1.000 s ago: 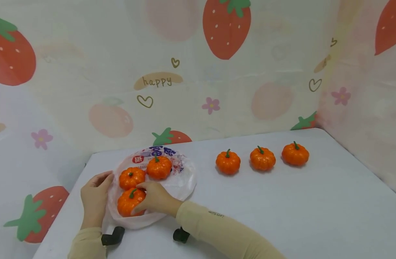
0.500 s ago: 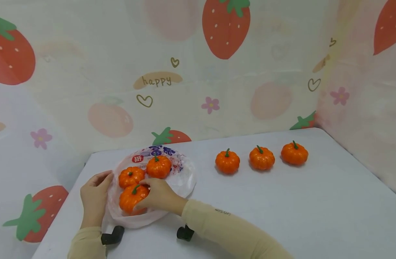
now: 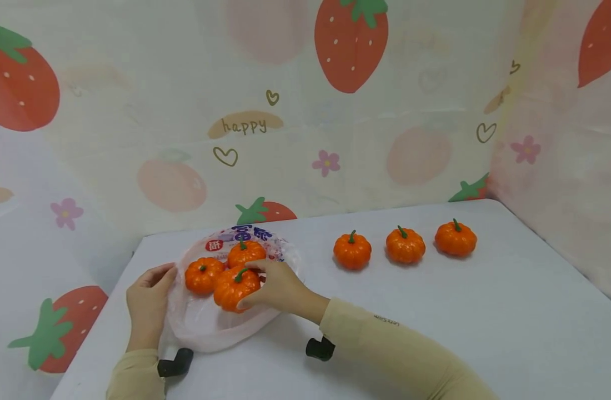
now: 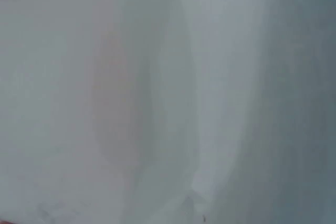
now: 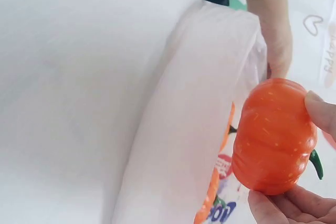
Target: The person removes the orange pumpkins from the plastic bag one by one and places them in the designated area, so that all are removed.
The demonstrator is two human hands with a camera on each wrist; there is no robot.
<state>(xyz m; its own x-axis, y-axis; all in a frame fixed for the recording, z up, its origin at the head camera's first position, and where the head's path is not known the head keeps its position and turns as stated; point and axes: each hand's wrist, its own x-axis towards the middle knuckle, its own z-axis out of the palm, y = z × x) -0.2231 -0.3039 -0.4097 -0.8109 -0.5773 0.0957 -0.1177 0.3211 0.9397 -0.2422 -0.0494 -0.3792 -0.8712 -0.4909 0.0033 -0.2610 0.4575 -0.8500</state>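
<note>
Head view, right hand (image 3: 288, 286): thumb and fingers curl around the held pumpkin (image 3: 235, 293), gripping its sides.
Orange pumpkin in the grip: over the mouth of the plastic bag (image 3: 205, 338), green stem up; whether it touches its neighbours I cannot tell.
Left hand (image 3: 148, 300): fingertips and thumb close together, pinching the bag's left rim.
Inside the bag: a left bagged pumpkin (image 3: 204, 276) and a rear bagged pumpkin (image 3: 246, 251), the latter partly hidden.
Row along the white table (image 3: 435, 328): the near-bag pumpkin (image 3: 352, 252), the middle pumpkin (image 3: 405, 246) and the far-right pumpkin (image 3: 456, 239), standing apart, stems up.
Backdrop: strawberry-printed cloth (image 3: 295, 183) reading "happy".
Left wrist view, pale folds: blurred; hand and grip cannot be told here.
Right wrist view, pumpkin: pinched between thumb and fingers, stem pointing lower right, just beside the bag's rim.
Bag side: pale, with printed lettering and slivers of orange showing beyond its edge.
</note>
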